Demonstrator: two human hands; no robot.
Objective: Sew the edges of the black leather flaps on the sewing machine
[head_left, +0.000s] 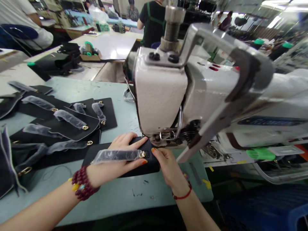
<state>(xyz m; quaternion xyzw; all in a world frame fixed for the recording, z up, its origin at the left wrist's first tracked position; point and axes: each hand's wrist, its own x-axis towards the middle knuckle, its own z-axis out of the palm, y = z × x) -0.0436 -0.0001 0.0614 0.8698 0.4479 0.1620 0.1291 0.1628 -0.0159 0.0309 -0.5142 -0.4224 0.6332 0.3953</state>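
Observation:
A black leather bag panel (154,165) lies under the head of a white sewing machine (161,93). Its handle, wrapped in clear plastic (117,156), has a gold metal fitting at the right end. My left hand (125,150) passes beneath this handle and rests flat on the panel, fingers and thumb spread, fingertips close to the needle area. At the panel's right edge, my right hand (166,163) has thumb and fingers closed on the leather; its fingertips are partly hidden. The needle and presser foot are hard to make out behind the machine head.
Several black panels with plastic-wrapped handles (69,119) are heaped on the pale green table (120,199) at left. A grey metal lever (216,122) slopes down beside the machine. Behind stand a box of thread spools (90,53) and a person in a green-strapped apron (152,19).

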